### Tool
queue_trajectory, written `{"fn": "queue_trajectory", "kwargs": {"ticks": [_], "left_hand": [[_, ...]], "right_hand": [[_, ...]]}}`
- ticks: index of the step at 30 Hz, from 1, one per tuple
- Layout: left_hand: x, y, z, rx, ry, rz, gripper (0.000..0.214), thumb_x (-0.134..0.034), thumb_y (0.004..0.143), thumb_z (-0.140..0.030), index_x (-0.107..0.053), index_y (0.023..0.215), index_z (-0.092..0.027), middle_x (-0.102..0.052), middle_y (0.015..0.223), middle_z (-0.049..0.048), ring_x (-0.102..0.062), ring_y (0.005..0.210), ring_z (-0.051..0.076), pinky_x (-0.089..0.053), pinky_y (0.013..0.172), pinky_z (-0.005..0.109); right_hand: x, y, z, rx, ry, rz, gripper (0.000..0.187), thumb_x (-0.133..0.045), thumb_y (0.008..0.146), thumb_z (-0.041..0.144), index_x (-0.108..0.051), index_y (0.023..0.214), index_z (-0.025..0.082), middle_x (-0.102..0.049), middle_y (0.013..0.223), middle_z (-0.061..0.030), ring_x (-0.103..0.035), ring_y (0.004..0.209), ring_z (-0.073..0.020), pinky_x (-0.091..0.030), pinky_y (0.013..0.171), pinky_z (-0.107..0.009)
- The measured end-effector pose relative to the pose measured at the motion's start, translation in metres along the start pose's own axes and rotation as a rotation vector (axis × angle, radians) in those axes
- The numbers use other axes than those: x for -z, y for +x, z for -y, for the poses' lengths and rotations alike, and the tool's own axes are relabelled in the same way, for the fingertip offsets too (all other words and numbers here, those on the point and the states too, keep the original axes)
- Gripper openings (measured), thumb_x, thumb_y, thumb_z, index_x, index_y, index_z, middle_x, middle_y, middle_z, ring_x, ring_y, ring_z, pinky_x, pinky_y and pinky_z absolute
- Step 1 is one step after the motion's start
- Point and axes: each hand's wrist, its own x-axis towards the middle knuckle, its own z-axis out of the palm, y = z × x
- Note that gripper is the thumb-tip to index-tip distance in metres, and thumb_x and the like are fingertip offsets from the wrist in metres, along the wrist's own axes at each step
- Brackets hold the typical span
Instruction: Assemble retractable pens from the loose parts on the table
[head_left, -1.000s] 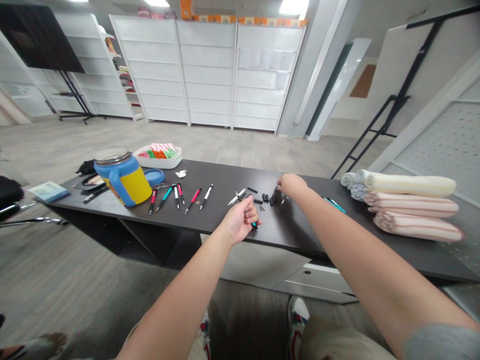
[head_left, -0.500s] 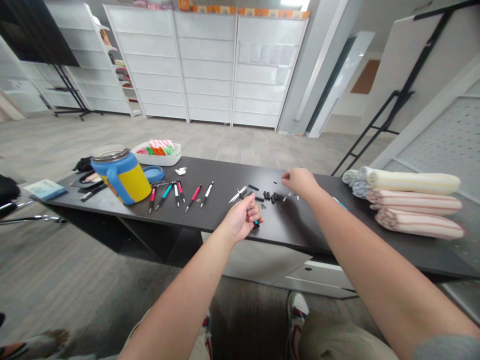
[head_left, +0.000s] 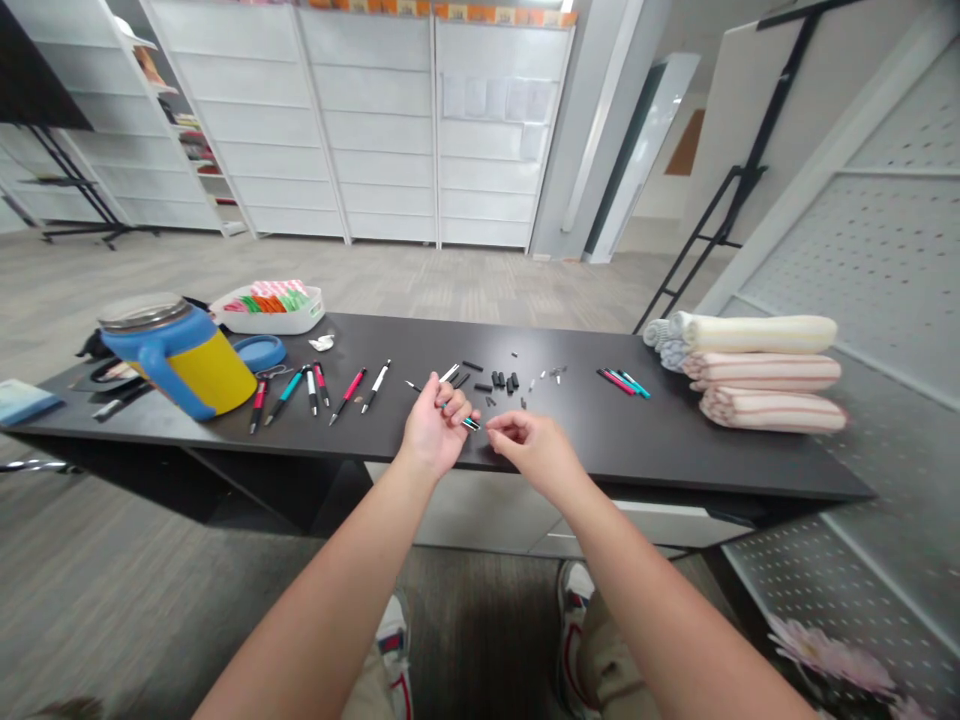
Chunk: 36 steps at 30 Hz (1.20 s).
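My left hand (head_left: 435,430) is closed around a teal pen (head_left: 471,424), whose black end pokes out toward the right. Close beside that end, my right hand (head_left: 536,455) has thumb and forefinger pinched together; whatever is between them is too small to make out. Just beyond the hands lie several short black pen grips (head_left: 504,380), thin white refills (head_left: 448,374) and tiny clear or metallic pieces (head_left: 557,372). Farther right are pink and teal pen barrels (head_left: 624,382). To the left, several whole pens, including a pink pen (head_left: 347,396) and a white pen (head_left: 376,386), lie in a loose row.
A blue and yellow mug (head_left: 184,360) stands at the left of the dark table (head_left: 675,460), near a blue lid (head_left: 260,352) and a white basket (head_left: 277,318) of colourful packets. Crumpled tissue (head_left: 322,343) lies near them. Rolled towels (head_left: 765,365) are stacked at the right end.
My right hand has come from above the small parts back toward me, beside the pen in my left hand. The view has shifted to the right, showing the loose barrels.
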Motion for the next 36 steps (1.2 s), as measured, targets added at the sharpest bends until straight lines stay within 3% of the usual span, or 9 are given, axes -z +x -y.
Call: {"fn": "queue_trajectory", "kwargs": {"ticks": [5,13,21,27,36], "left_hand": [[-0.003,-0.004,0.006,-0.083,-0.012,-0.009,0.052,-0.044,0.11,-0.041,-0.034,0.064,-0.021,-0.029,0.056,-0.0065,-0.033,0.048,0.011,-0.048,0.067,0.033],[-0.005,-0.001,0.021,-0.16,-0.081,-0.034,0.05,-0.043,0.11,-0.039,-0.033,0.065,-0.022,-0.031,0.056,-0.0063,-0.035,0.048,0.011,-0.049,0.069,0.033],[-0.007,-0.003,0.023,-0.166,-0.1,-0.054,0.051,-0.04,0.111,-0.04,-0.031,0.065,-0.022,-0.028,0.055,-0.0065,-0.032,0.047,0.01,-0.047,0.067,0.033],[-0.01,-0.004,0.026,-0.156,-0.125,-0.029,0.052,-0.038,0.112,-0.041,-0.029,0.065,-0.022,-0.025,0.056,-0.0064,-0.029,0.049,0.011,-0.046,0.069,0.032],[-0.008,-0.004,0.026,-0.137,-0.062,-0.035,0.051,-0.041,0.111,-0.043,-0.027,0.067,-0.022,-0.024,0.059,-0.0063,-0.028,0.05,0.011,-0.046,0.072,0.033]], "right_hand": [[-0.006,0.006,-0.002,0.097,-0.05,0.01,0.012,-0.072,0.086,0.033,-0.08,0.09,0.024,-0.079,0.089,-0.0034,-0.07,0.077,-0.0185,-0.055,0.074,-0.032],[-0.011,0.001,0.0,-0.022,0.302,-0.131,0.017,-0.079,0.079,0.035,-0.069,0.086,0.023,-0.075,0.079,-0.0006,-0.068,0.071,-0.0176,-0.052,0.068,-0.03],[-0.009,0.002,0.005,-0.091,0.499,-0.113,0.034,-0.089,0.073,0.044,-0.065,0.082,0.022,-0.075,0.076,-0.0023,-0.07,0.067,-0.0176,-0.055,0.068,-0.031],[-0.006,0.002,0.002,-0.157,0.53,-0.092,0.05,-0.094,0.067,0.057,-0.065,0.086,0.021,-0.076,0.075,-0.0032,-0.072,0.065,-0.0182,-0.058,0.064,-0.029],[-0.005,0.002,0.01,-0.197,0.528,-0.108,0.056,-0.095,0.063,0.063,-0.066,0.085,0.02,-0.075,0.071,-0.0037,-0.073,0.062,-0.0186,-0.06,0.063,-0.029]]}}
